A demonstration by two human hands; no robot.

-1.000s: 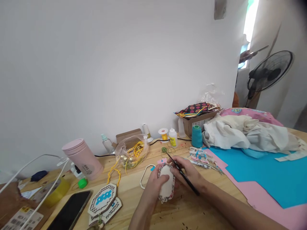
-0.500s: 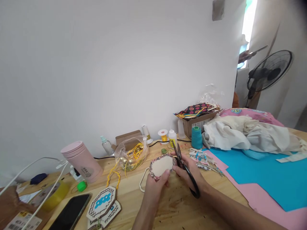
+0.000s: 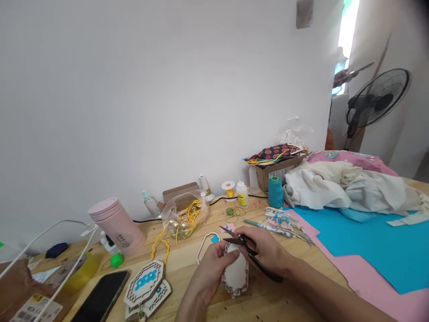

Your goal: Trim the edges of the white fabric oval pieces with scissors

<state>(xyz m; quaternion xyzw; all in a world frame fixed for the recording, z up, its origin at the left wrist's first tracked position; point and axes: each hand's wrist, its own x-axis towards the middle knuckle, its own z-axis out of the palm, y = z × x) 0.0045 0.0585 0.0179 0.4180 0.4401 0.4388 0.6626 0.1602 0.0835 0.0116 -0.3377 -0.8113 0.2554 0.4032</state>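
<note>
Wood tabletop (image 3: 181,260), nr-edge side: L hand (image 3: 212,266) clamped on white panel (image 3: 236,273), R hand (image 3: 270,248) gripping open scissors (image 3: 264,269); blades (image 3: 233,241) nr L thumb (image 3: 231,257), slip cd cut it

Left of the grip I see a black phone (image 3: 101,296) lying flat, a pink tumbler (image 3: 115,228) past it, and a roll of yellow tape (image 3: 82,278) farther out. Well off to the grip's right, a fan (image 3: 382,103) stands beyond a heap of white cloth (image 3: 335,185).
</note>
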